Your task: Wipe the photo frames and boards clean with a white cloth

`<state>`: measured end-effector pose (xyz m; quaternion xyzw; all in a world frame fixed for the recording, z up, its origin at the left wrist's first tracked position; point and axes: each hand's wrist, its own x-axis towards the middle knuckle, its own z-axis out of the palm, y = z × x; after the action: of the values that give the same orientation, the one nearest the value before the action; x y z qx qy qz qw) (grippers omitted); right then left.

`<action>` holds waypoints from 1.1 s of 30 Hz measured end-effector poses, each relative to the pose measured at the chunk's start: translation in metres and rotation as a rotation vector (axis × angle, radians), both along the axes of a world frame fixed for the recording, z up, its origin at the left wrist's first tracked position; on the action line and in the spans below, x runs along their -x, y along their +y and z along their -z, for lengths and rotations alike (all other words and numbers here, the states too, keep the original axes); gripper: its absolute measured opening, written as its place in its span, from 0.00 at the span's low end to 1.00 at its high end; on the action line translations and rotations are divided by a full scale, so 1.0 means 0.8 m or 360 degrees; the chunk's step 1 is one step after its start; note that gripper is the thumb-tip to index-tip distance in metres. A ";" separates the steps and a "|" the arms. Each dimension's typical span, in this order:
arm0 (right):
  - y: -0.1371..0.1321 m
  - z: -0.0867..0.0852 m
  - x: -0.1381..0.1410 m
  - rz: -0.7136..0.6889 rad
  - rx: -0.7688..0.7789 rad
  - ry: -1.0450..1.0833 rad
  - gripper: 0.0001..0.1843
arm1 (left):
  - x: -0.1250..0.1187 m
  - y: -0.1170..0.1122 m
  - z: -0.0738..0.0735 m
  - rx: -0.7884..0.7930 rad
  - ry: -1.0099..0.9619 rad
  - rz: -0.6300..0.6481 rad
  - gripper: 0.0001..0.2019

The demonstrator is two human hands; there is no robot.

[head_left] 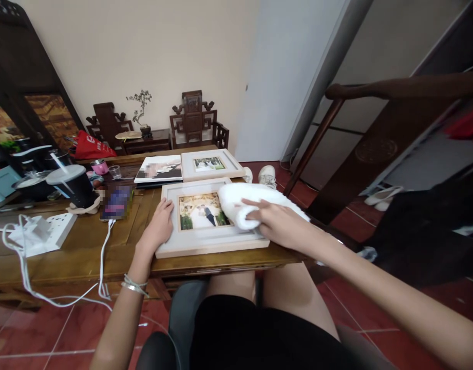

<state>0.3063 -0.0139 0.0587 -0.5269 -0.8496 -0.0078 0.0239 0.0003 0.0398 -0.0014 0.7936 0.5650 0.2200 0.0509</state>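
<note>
Black clothing (236, 334) covers the seated person's lap, below a wooden table (124, 254). At the table's near edge lies a pale picture frame (205, 239). The left hand (161, 226) rests fingers on its left border; whether the thumb closes underneath, I cannot tell. The right hand (280, 223) grips a bunched white cloth (238, 195) over the frame's right part. Beyond lies a second frame (209, 163); farther still stands a dark chair (192, 118).

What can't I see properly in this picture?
All in the head view:
Near frame: part of its right side, under the towel.
Right hand: palm hidden behind its own back.
Phone: screen blurred into blocks.
Left arm: cut off by the bottom edge.
</note>
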 end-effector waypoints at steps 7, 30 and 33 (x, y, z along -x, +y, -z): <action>0.121 -0.014 0.048 -0.0119 -0.0257 0.0036 0.27 | 0.002 -0.002 0.003 -0.0045 -0.0081 -0.0002 0.24; -0.016 -0.018 0.068 -0.0409 0.0167 -0.0168 0.24 | -0.002 -0.006 -0.002 -0.0001 -0.0055 -0.0005 0.24; 0.033 0.006 0.078 -0.0405 -0.0039 -0.0221 0.27 | -0.001 -0.006 -0.002 0.0002 -0.0048 0.0004 0.24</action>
<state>0.2442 0.0124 0.0538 -0.4126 -0.9090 -0.0516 -0.0278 0.0009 0.0352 0.0004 0.7909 0.5633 0.2315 0.0602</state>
